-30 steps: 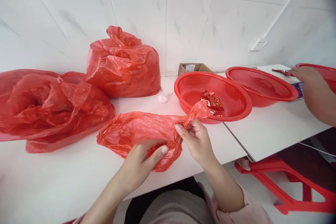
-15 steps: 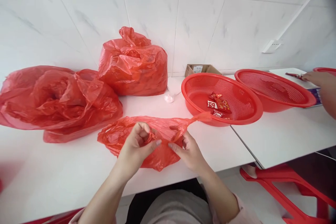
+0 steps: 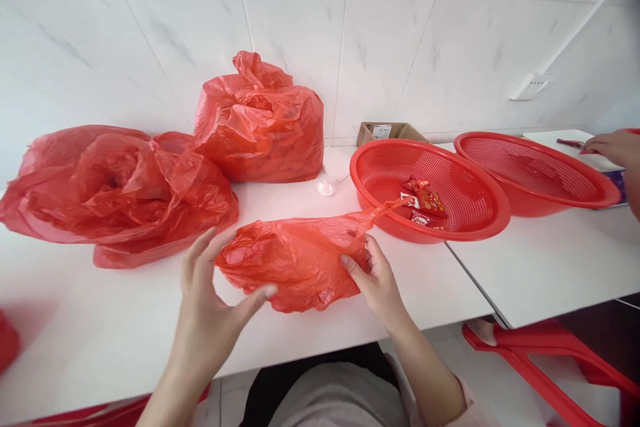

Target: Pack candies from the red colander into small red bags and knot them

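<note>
The left hand (image 3: pixel 206 313) has been shifted from the middle of the thin plastic bag (image 3: pixel 295 257) to its left end, fingers spread. The right end is pinched by the right hand (image 3: pixel 379 283). The bag's crinkled length is stretched left to right over the smooth table (image 3: pixel 115 320), its twisted tail pointed rightward at a round, perforated basket (image 3: pixel 470 197).

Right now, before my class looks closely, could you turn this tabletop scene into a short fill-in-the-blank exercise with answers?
1. The right hand holds a plastic bag coloured ____.
2. The basket with printed packets in it is nearer the person's ____ hand.
3. The cardboard box stands behind that basket, close to the tiled ____.

Missing words: red; right; wall.
</note>
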Demonstrator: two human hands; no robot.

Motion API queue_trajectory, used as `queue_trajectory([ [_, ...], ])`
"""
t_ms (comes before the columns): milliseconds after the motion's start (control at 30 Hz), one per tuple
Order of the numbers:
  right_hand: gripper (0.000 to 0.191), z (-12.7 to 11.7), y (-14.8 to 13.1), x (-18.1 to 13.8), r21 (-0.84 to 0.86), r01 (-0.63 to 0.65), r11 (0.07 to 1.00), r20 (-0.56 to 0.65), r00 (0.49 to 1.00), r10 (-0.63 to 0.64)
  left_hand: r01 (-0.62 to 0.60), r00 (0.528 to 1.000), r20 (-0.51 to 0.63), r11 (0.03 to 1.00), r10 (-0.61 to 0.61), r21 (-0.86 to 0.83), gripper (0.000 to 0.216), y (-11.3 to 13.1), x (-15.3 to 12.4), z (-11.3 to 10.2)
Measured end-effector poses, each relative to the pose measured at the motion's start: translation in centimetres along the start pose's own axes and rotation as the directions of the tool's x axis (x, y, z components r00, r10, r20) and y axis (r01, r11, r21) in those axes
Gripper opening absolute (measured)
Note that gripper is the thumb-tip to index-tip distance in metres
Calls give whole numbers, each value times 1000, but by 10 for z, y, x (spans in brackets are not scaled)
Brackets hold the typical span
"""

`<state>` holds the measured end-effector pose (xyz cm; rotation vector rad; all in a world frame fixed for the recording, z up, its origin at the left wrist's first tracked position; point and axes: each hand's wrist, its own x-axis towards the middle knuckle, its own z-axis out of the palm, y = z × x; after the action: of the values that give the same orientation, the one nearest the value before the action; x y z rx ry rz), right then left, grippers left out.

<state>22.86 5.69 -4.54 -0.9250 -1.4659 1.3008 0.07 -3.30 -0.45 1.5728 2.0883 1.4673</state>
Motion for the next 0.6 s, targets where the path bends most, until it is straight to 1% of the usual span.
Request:
queue_trajectory([
  [33, 41, 1, 1, 0, -53, 30, 998, -21, 999, -31, 42, 998, 54, 997, -45, 64, 87, -4, -7, 2],
  [67, 43, 4, 3, 1, -129, 62, 990, -31, 997, -66, 97, 989, 109, 993, -104, 62, 95, -8, -15, 6],
  [100, 43, 9, 4, 0, -215, 98, 972, -22, 994, -105, 158, 974, 162, 987, -156, 0, 100, -10, -22, 11],
  [133, 43, 16, 5, -1, -297, 140, 945, 11, 990, -144, 215, 958, 217, 971, -190, -100, 102, -10, -29, 17],
  [167, 43, 25, 6, -3, -360, 191, 913, 77, 981, -176, 262, 940, 278, 941, -198, -216, 105, -9, -35, 24],
  [233, 41, 45, 4, -9, -404, 287, 869, 265, 946, -189, 332, 910, 375, 850, -175, -409, 112, -4, -42, 35],
  [300, 37, 61, -1, -17, -368, 333, 868, 402, 899, -174, 377, 889, 429, 789, -162, -484, 112, 2, -43, 41],
  [333, 36, 65, -3, -21, -340, 337, 878, 443, 881, -167, 387, 885, 435, 777, -164, -496, 107, 3, -41, 40],
  [400, 35, 65, -5, -26, -267, 330, 906, 501, 850, -163, 380, 894, 412, 786, -177, -487, 88, 0, -34, 31],
  [433, 35, 61, -5, -28, -227, 329, 917, 530, 831, -167, 366, 902, 392, 802, -181, -473, 77, -4, -29, 22],
  [467, 35, 57, -2, -28, -195, 328, 924, 557, 813, -171, 351, 911, 365, 820, -189, -451, 66, -7, -24, 10],
  [500, 33, 52, 1, -27, -179, 322, 930, 566, 807, -171, 331, 927, 314, 841, -205, -429, 54, -10, -19, -6],
  [533, 30, 48, 7, -26, -177, 312, 933, 553, 816, -168, 310, 946, 225, 861, -235, -403, 42, -12, -14, -26],
  [567, 27, 46, 12, -25, -192, 297, 935, 522, 838, -159, 285, 958, 96, 878, -269, -384, 33, -12, -7, -48],
  [600, 26, 45, 18, -23, -220, 276, 936, 483, 864, -141, 241, 948, -109, 897, -299, -370, 27, -11, 0, -74],
])
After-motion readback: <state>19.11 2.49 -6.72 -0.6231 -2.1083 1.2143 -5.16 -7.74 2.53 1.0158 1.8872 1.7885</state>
